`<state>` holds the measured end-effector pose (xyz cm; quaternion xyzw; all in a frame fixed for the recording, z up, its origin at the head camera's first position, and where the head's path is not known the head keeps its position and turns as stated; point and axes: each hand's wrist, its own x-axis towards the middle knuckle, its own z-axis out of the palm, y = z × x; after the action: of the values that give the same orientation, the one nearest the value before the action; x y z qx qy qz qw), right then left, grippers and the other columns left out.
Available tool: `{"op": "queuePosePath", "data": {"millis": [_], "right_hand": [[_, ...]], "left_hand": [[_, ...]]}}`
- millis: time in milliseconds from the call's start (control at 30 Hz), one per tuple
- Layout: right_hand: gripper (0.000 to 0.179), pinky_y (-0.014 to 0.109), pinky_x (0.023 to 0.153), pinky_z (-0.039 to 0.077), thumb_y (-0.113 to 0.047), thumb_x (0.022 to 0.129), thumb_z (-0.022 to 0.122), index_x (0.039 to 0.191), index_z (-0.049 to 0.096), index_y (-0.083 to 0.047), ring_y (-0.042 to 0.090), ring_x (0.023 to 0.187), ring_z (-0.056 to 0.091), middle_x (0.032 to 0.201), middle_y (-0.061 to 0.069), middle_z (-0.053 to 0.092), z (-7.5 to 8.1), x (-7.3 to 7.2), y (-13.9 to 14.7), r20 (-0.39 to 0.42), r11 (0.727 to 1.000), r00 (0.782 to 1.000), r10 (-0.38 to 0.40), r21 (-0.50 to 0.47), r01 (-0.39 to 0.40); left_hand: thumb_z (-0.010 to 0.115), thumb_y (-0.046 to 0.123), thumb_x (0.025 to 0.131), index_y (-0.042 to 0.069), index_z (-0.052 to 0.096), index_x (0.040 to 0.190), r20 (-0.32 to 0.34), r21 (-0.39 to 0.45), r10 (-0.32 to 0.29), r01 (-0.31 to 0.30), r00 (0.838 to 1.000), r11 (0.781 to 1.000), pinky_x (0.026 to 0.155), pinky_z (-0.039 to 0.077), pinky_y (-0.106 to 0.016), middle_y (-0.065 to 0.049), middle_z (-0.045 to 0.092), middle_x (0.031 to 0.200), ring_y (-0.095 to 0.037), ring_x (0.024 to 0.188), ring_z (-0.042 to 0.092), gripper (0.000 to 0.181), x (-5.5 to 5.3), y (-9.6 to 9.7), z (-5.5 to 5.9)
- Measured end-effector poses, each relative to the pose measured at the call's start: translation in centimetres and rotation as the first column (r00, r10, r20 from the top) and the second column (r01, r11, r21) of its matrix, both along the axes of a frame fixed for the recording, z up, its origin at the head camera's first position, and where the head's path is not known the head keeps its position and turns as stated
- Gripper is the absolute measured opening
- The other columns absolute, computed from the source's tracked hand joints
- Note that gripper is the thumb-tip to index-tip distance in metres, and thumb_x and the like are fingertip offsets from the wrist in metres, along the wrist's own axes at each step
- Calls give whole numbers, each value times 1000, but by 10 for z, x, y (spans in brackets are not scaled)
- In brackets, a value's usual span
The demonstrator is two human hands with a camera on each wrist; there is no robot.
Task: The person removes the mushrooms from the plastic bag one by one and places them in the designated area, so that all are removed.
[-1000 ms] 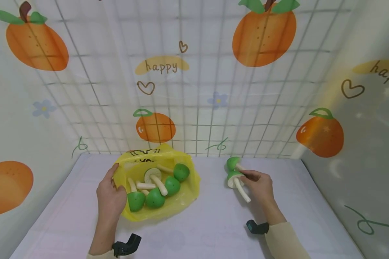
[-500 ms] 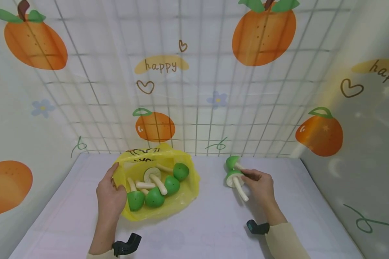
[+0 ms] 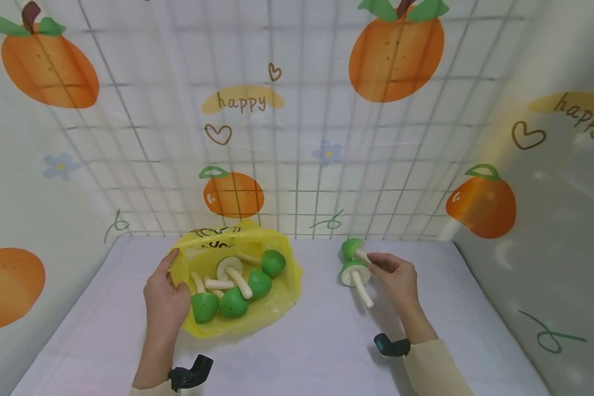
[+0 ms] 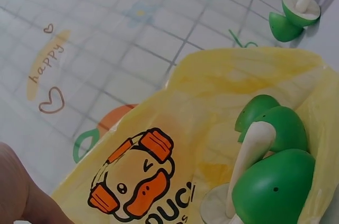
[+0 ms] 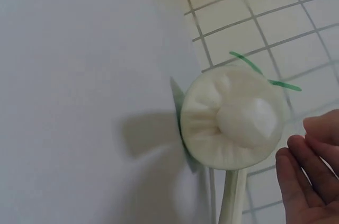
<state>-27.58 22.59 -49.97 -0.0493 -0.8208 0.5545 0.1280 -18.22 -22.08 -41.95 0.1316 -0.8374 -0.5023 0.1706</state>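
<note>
A yellow plastic bag [image 3: 277, 316] with a cartoon duck print lies at the left with its mouth facing me. Several toy mushrooms [image 3: 233, 303] with green caps and cream stems are inside. My left hand [image 3: 164, 300] holds the bag's left rim, thumb in front and fingers behind. On the right, two more mushrooms lie against each other, the front one [image 3: 356, 275] with its pale underside showing and the rear one [image 3: 351, 248] behind it. My right hand [image 3: 395, 278] is just right of them, fingertips at the rear stem. In the right wrist view its fingers hold nothing.
The white tabletop [image 3: 297, 352] ends at a curtain [image 3: 307, 121] printed with oranges, hung over a wire grid. A grey side panel [image 3: 564, 247] stands at the right. Each wrist wears a small black camera [image 3: 192, 373].
My right fingers have come off the front mushroom's cap, and its stem has swung slightly left. The left hand and bag stay in place.
</note>
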Motion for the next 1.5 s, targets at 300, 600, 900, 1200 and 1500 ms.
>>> {"op": "queuePosePath", "data": {"millis": [300, 600, 900, 1200, 1500], "right_hand": [[29, 12, 86, 54, -10, 97, 76, 125, 74, 0, 8, 106, 67, 128, 20, 71, 25, 7, -15, -32, 997, 999, 1, -73, -3], [32, 15, 88, 55, -11, 95, 79, 124, 74, 0, 9, 106, 69, 127, 18, 72, 59, 12, -55, -58, 989, 998, 35, -139, -43], [28, 20, 89, 58, -7, 92, 81, 119, 77, 0, 22, 108, 72, 122, 17, 74, 75, 24, -121, -144, 961, 980, 140, -220, -170], [28, 24, 87, 60, -1, 89, 81, 117, 77, 3, 30, 106, 73, 118, 20, 75, 67, 38, -183, -165, 922, 960, 224, -285, -264], [29, 26, 89, 60, -4, 89, 83, 116, 77, 3, 33, 108, 72, 114, 14, 77, 51, 44, -219, -134, 909, 949, 287, -275, -314]], "left_hand": [[39, -15, 89, 6, 40, 162, 24, -4, -2, 2, 1000, 1000, 101, 52, -51, -25, 42, 160, -38, 135, 51, 76, -1, -2, 0], [38, -15, 90, 7, 39, 163, 32, -4, -19, 19, 999, 1000, 102, 52, -52, -25, 41, 161, -39, 135, 51, 76, -3, -3, 3], [38, -15, 91, 7, 38, 163, 47, 6, -26, 25, 999, 1000, 105, 51, -53, -25, 40, 162, -37, 132, 53, 75, -7, -4, 2], [37, -15, 90, 5, 39, 162, 42, -4, -34, 34, 999, 999, 103, 52, -51, -26, 42, 160, -36, 129, 54, 75, -6, -4, 3], [38, -14, 92, 6, 37, 163, 42, 3, -27, 27, 999, 1000, 99, 54, -50, -26, 44, 159, -37, 126, 56, 74, -6, -7, 3]]}}
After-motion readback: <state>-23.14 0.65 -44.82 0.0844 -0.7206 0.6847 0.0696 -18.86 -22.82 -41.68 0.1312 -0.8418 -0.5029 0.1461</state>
